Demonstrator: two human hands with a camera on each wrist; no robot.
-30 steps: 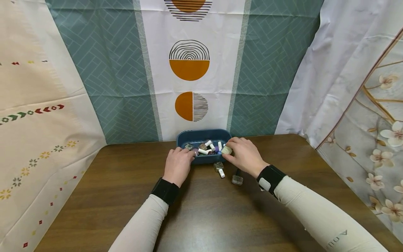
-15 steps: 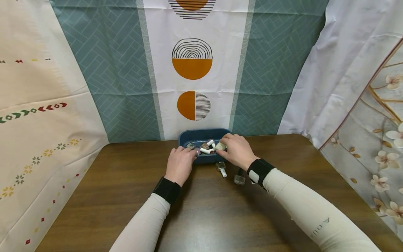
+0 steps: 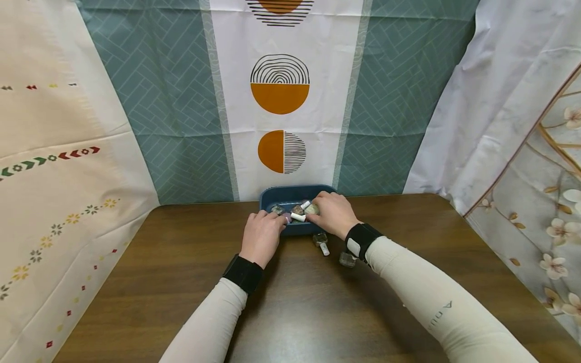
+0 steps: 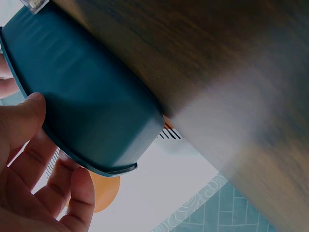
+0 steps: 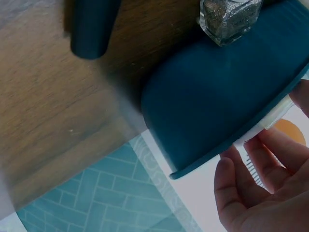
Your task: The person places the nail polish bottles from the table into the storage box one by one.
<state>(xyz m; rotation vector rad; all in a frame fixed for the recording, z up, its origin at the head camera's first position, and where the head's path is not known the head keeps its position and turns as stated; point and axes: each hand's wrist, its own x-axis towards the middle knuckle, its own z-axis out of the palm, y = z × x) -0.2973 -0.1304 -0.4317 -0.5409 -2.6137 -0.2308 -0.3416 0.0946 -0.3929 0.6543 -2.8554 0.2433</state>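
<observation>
A dark blue bin stands at the table's back edge with several small nail polish bottles in it, some with white caps. My left hand grips the bin's front rim near its left end; in the left wrist view the thumb lies on the outside wall. Over the bin's right part, my right hand holds a pale greenish bottle, partly hidden by the fingers. In the right wrist view, a pale piece shows between thumb and fingers beyond the rim.
In front of the bin, a glittery bottle with a white cap lies on the wooden table. Another clear bottle lies beside my right wrist; a dark cap shows in the right wrist view. Patterned cloths hang behind the table.
My right hand has moved left along the bin with the pale greenish bottle, from the right end toward the middle. My left hand stays at the front rim.
</observation>
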